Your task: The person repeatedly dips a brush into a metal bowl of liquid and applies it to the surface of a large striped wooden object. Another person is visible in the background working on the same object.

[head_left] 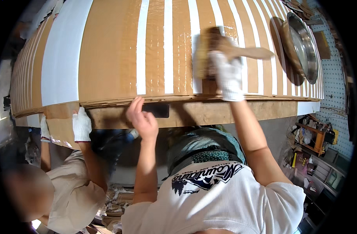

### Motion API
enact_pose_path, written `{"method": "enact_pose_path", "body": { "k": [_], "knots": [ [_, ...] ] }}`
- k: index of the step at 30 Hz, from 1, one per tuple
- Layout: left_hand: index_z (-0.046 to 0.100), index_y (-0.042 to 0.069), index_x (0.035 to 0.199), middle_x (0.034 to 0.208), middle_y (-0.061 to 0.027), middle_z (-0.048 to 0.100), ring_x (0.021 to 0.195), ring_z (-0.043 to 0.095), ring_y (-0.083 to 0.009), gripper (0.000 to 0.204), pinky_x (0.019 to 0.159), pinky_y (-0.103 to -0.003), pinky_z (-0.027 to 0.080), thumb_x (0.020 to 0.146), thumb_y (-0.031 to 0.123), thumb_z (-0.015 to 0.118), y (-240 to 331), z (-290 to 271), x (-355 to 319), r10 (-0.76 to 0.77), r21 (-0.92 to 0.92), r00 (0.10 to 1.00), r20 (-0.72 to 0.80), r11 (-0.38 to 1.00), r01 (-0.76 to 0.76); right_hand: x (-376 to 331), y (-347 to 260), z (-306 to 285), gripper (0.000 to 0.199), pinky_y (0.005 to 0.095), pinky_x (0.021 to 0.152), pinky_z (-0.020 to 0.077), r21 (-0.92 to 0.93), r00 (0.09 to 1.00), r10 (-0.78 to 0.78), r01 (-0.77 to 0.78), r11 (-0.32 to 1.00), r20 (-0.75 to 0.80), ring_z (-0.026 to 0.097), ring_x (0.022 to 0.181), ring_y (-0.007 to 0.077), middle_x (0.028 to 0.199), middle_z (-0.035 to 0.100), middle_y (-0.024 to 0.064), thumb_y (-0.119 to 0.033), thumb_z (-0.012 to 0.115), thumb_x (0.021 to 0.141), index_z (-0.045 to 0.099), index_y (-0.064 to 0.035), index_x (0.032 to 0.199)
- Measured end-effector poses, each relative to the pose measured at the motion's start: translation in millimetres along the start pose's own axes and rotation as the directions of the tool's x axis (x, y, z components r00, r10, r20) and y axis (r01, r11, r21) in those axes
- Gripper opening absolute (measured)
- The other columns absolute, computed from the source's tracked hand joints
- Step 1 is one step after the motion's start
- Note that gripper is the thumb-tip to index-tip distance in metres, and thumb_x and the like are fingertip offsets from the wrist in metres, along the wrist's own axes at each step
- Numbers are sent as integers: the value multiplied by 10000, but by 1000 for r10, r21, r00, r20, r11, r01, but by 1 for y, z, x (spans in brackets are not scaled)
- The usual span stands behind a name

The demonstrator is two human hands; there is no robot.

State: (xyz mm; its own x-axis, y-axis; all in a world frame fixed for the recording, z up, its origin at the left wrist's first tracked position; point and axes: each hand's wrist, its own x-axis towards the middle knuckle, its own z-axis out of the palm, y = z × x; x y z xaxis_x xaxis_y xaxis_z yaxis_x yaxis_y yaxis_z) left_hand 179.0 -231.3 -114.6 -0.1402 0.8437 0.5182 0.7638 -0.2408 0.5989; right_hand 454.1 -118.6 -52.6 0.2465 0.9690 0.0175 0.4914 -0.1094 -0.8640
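Note:
My right hand (pixel 227 76), in a white knitted glove, grips a wide wooden-handled brush (pixel 250 52) smeared by motion. The brush rests over a row of brown sheets (pixel 153 50) laid out overlapping, with white strips showing between them. Wet, glossy streaks run over the sheets around the brush. Bare and holding nothing, my left hand (pixel 142 120) hovers by the near edge of the sheets, its fingers apart and slightly bent.
To the right, a round metal basin (pixel 301 46) sits on the sheets. At the left, a co-worker's gloved hands (pixel 82 124) hold a brown sheet (pixel 61 121) at the table's wooden edge (pixel 206 113). Cluttered shelves (pixel 323 171) stand at the lower right.

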Motion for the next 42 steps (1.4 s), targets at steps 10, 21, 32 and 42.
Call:
{"method": "enact_pose_path", "body": {
  "k": [10,21,32,42],
  "knots": [
    [606,-64,1145,1153,-211,653,1194,616,-402,443,1019,-492,488,750,-135,417,-15,32,-7,-3,76,1000,-25,997,5,-18,-31,83,480,420,827,571,-79,942,-327,333,939,79,709,938,342,1163,699,219,-345,686,915,638,-52,1292],
    [605,-31,1248,1248,-208,607,1217,575,-377,372,1037,-450,459,885,-62,528,23,28,-16,-167,-25,985,48,985,168,-46,120,-228,578,494,833,530,-263,765,215,-449,854,-608,681,922,433,959,705,303,-507,767,832,717,57,944],
    [646,5,1218,1172,-98,662,1100,651,-183,227,946,-309,521,1005,80,619,277,160,-87,55,-484,815,577,827,286,-285,310,-385,413,381,884,594,871,478,752,60,488,-454,705,1019,229,1185,699,102,-105,645,954,580,20,1342],
    [454,14,1446,1299,-134,623,1145,643,-218,594,959,-389,579,986,307,690,465,300,-35,47,-503,542,839,443,742,-469,391,-473,483,456,1036,540,941,267,915,238,240,-301,631,1225,309,1385,604,154,-221,594,1023,490,10,1434]
  ]
}}
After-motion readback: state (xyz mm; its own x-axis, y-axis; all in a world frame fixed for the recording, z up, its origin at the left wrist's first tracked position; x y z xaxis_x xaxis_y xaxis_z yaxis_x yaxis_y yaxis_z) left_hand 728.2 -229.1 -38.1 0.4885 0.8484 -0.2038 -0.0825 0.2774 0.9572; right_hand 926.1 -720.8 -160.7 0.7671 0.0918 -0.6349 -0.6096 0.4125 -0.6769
